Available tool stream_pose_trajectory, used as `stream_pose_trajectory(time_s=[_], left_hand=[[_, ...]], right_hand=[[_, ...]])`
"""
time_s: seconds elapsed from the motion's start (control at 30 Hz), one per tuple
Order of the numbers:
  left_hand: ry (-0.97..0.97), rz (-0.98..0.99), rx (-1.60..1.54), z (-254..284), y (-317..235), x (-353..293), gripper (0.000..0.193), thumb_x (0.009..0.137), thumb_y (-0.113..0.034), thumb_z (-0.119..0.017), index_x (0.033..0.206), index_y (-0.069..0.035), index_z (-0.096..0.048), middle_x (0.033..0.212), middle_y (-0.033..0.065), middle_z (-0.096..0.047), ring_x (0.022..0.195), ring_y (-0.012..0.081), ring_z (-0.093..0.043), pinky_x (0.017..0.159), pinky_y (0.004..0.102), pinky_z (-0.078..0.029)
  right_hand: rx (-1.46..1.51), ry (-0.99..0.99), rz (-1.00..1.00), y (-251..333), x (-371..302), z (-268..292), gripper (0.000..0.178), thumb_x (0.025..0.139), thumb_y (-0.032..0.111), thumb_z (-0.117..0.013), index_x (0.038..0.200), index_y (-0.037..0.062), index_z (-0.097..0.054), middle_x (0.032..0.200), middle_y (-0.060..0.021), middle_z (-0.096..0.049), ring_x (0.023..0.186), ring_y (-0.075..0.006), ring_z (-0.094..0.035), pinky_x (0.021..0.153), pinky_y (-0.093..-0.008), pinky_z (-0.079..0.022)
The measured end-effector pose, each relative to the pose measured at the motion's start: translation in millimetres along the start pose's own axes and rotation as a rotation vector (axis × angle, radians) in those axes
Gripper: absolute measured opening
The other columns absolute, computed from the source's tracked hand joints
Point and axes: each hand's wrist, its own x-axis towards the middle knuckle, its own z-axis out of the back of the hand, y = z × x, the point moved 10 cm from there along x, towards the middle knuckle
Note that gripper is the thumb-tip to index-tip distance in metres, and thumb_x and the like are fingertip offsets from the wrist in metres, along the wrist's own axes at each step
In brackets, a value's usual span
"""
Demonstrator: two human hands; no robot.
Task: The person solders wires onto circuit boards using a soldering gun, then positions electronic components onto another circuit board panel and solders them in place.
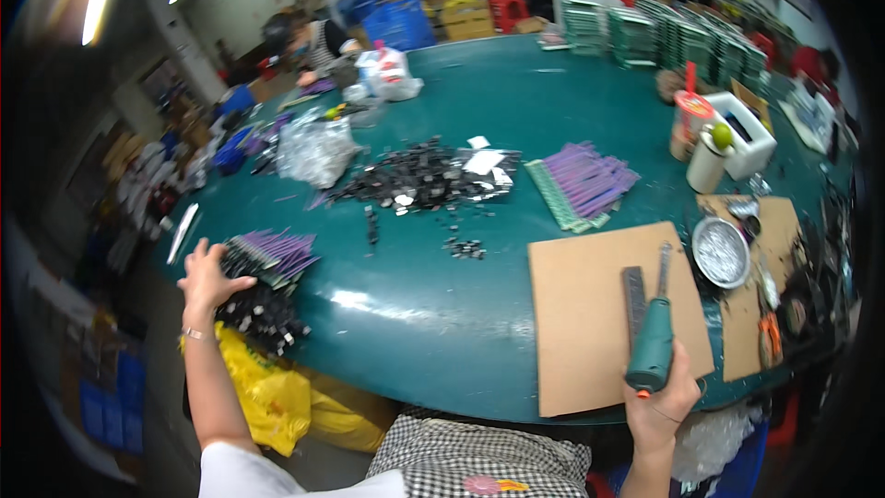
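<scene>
My right hand (671, 394) is wrapped round the green handle of a hand tool with a thin metal shaft (653, 332). Its tip points away from me over a brown cardboard sheet (585, 323). Beside the shaft, a dark narrow bar (633, 300) lies on the cardboard. At the table's left edge my left hand (210, 278) is open, its fingers spread next to a bundle of purple and green strips (277, 256). Small black pieces (267, 316) are heaped just in front of those strips. Whether the fingers touch the bundle is unclear.
A black heap of small parts (415, 175) lies mid-table on the green tabletop (406, 314), near more purple strips (590, 183). To the right are a metal bowl (721, 254), a cream bottle (708, 161) and pliers (770, 332). A person (327, 41) sits at the far left.
</scene>
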Motion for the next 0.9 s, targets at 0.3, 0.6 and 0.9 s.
stream_pose_trajectory(time_s=[0.3,0.6,0.9], left_hand=[[0.043,-1.045,-0.936,31.0,-339.6,-90.4,0.037,0.073,-0.015,-0.071,0.105,-0.002,-0.059,0.116,0.0144,-0.055,0.094,0.0276,-0.059,0.079,0.0351,-0.048],[0.139,-0.808,-0.877,-57.5,-516.8,-97.6,0.094,0.056,-0.035,-0.083,0.128,0.002,-0.035,0.117,0.0230,-0.047,0.111,0.0349,-0.048,0.093,0.0392,-0.041],[0.775,-0.275,-1.577,-118.4,-499.5,-57.7,0.078,0.066,0.005,-0.071,0.132,-0.004,-0.030,0.110,0.0145,-0.053,0.090,0.0225,-0.059,0.074,0.0356,-0.051]], right_hand=[[-0.024,-0.042,0.010,-5.1,0.7,12.1,0.055,0.053,0.004,-0.074,0.103,-0.0045,-0.053,0.080,-0.0167,-0.061,0.069,-0.0321,-0.063,0.062,-0.0344,-0.050],[-0.065,-0.039,0.013,-0.8,1.5,7.9,0.052,0.059,0.017,-0.077,0.101,-0.0040,-0.054,0.077,-0.0151,-0.061,0.067,-0.0296,-0.063,0.060,-0.0336,-0.051],[-0.056,-0.049,0.024,-1.3,6.1,7.5,0.059,0.052,0.012,-0.078,0.103,-0.0028,-0.052,0.079,-0.0150,-0.061,0.067,-0.0291,-0.063,0.060,-0.0332,-0.051]])
